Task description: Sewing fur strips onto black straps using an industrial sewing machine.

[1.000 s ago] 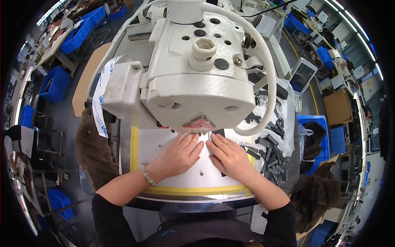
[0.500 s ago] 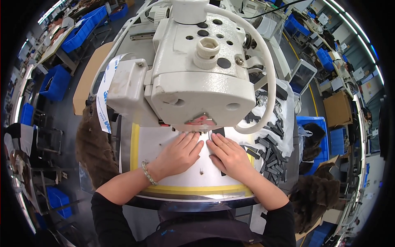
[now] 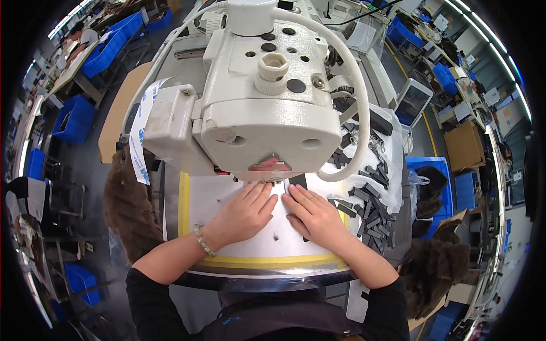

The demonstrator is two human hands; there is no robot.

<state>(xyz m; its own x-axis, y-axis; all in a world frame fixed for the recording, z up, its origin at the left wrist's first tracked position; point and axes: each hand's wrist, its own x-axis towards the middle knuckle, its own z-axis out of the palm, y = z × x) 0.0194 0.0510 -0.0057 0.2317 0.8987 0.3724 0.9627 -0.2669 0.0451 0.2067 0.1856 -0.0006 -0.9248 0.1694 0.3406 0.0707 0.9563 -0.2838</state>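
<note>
Beneath the head of a white industrial sewing machine [image 3: 270, 122], both hands lie flat on a white work surface [image 3: 239, 249] edged with yellow tape. My left hand [image 3: 243, 215], a beaded bracelet at its wrist, stretches its fingers to just below the needle area. My right hand [image 3: 316, 216] rests opposite, fingers extended, over a flat dark strip [image 3: 298, 181] that shows past its fingertips. The gap between the hands is narrow, and they do not touch. Whatever lies right under the machine head is hidden by it and the fingertips.
Many small dark grey strips [image 3: 375, 219] are heaped to the right of the work surface. Brown furry material [image 3: 128, 207] hangs at the left, and more fur [image 3: 435, 278] lies at the lower right. A blue bin [image 3: 441, 213] stands beyond the strips.
The whole view has shifted slightly, so the machine appears a little further left. Both hands stay flat in nearly the same place on the work surface.
</note>
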